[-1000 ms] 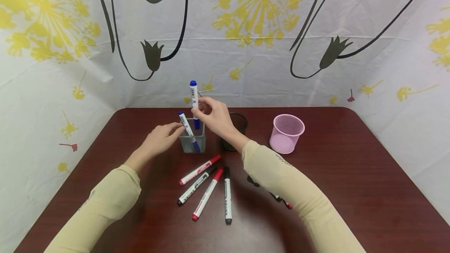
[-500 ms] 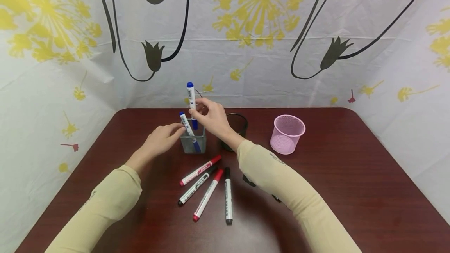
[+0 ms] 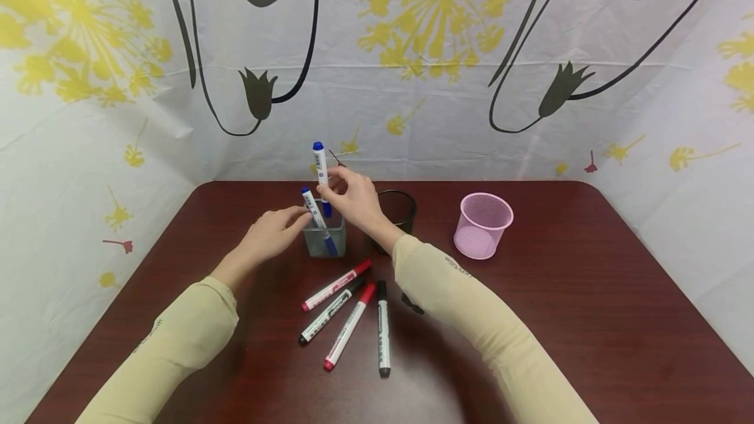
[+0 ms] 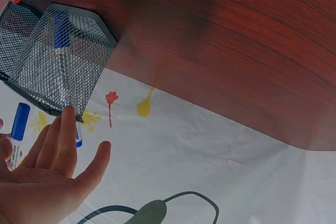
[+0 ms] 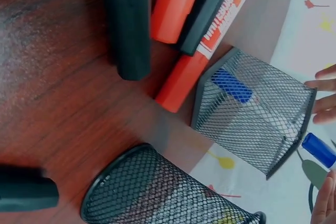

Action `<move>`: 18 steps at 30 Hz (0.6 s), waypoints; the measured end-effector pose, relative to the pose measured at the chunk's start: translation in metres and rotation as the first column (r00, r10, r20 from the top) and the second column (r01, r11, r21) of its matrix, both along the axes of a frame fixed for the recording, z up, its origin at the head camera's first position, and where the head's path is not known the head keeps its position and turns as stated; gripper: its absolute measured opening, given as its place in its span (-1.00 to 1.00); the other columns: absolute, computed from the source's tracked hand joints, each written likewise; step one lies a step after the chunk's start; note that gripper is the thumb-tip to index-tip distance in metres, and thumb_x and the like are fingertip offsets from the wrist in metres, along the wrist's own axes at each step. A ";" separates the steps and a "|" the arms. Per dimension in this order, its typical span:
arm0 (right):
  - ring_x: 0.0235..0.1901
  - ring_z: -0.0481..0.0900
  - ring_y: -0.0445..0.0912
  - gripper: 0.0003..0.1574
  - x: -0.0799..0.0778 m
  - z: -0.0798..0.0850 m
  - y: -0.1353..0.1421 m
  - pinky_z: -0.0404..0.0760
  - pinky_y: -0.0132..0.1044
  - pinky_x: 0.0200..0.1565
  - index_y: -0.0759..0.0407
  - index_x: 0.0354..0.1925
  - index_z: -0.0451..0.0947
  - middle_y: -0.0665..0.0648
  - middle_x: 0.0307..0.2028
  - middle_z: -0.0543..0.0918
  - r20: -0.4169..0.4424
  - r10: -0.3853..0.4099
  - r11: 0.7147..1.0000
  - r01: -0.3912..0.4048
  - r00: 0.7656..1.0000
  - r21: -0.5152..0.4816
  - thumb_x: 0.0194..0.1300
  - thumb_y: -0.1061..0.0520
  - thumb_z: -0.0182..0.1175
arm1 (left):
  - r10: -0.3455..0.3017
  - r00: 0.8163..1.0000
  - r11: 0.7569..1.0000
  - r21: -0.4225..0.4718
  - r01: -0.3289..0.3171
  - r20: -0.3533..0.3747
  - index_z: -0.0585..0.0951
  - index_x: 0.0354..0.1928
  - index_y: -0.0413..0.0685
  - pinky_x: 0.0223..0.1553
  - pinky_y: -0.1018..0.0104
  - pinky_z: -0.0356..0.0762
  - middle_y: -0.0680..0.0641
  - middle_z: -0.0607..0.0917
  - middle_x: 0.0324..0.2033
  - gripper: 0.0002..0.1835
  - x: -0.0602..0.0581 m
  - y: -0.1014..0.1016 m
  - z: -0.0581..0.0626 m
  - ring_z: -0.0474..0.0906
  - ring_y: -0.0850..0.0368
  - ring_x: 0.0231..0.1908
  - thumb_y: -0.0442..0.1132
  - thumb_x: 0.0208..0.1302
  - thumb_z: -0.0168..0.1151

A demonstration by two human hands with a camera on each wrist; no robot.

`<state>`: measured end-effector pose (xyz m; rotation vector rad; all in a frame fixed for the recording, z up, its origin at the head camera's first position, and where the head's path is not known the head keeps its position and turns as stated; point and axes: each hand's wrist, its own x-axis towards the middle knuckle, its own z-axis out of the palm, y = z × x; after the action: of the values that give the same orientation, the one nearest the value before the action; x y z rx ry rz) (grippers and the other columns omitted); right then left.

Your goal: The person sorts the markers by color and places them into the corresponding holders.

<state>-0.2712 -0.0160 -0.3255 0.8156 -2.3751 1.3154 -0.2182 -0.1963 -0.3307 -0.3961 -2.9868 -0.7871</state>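
A square grey mesh pen holder [image 3: 318, 247] stands near the back of the table, with one blue-capped marker [image 3: 315, 207] leaning inside it. My left hand [image 3: 273, 234] is at the holder's left side; the left wrist view has its fingers [image 4: 67, 137] extended to the rim and the thumb apart. From the right, my right hand [image 3: 356, 198] pinches a second blue marker [image 3: 320, 161] upright between thumb and fingers. That marker's lower blue cap [image 3: 326, 209] overlaps the holder's mouth. In the right wrist view, its cap [image 5: 318, 149] shows just beyond the mesh rim.
A round black mesh cup [image 3: 396, 205] stands right of the holder, partly behind my right wrist. Farther right is a pink mesh cup [image 3: 476, 239]. In front lie red markers [image 3: 347, 326] and black markers [image 3: 383, 329]. Another black cap [image 3: 412, 304] peeks from beneath the right sleeve.
My right hand has shifted slightly left and down with the blue marker, and the right forearm has swung left. The left hand stays in place at the holder.
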 end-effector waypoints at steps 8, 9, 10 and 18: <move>-0.43 0.53 -0.22 -0.67 0.002 -0.008 0.008 0.46 -0.41 -0.39 0.18 -0.07 0.55 0.01 -0.35 0.64 -0.001 -0.006 1.000 0.006 1.000 0.013 0.21 0.08 0.21 | -0.006 1.000 1.000 -0.008 0.006 -0.019 0.45 0.16 -0.18 -0.04 -0.11 0.36 -0.21 0.55 0.01 -0.50 0.001 0.001 0.002 0.45 -0.17 0.01 0.03 0.38 -0.12; -0.43 0.53 -0.22 -0.67 0.001 -0.008 0.009 0.46 -0.41 -0.39 0.18 -0.07 0.55 0.01 -0.35 0.64 -0.003 -0.009 1.000 0.009 1.000 0.009 0.21 0.08 0.21 | -0.006 1.000 1.000 -0.009 0.006 -0.021 0.45 0.16 -0.18 -0.05 -0.10 0.36 -0.21 0.55 0.01 -0.50 0.001 0.001 0.003 0.45 -0.17 0.01 0.03 0.38 -0.12; -0.43 0.54 -0.22 -0.67 0.001 -0.008 0.010 0.46 -0.41 -0.38 0.19 -0.07 0.55 0.01 -0.35 0.64 -0.006 -0.014 1.000 0.014 1.000 0.005 0.21 0.08 0.22 | -0.007 1.000 1.000 -0.009 0.006 -0.022 0.46 0.15 -0.18 -0.05 -0.11 0.36 -0.21 0.55 0.01 -0.49 0.001 0.001 0.003 0.45 -0.17 0.01 0.04 0.38 -0.13; -0.43 0.54 -0.22 -0.68 0.000 -0.008 0.018 0.47 -0.42 -0.38 0.16 -0.06 0.55 0.02 -0.34 0.65 -0.013 -0.022 1.000 0.022 1.000 0.009 0.21 0.09 0.21 | -0.003 1.000 1.000 -0.008 0.003 -0.029 0.46 0.15 -0.18 -0.03 -0.10 0.35 -0.21 0.55 0.02 -0.51 0.001 0.002 0.000 0.44 -0.17 0.01 0.03 0.37 -0.10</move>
<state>-0.2716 0.0016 -0.3335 0.7960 -2.3750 1.2887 -0.2175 -0.1948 -0.3303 -0.4086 -2.9639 -0.7634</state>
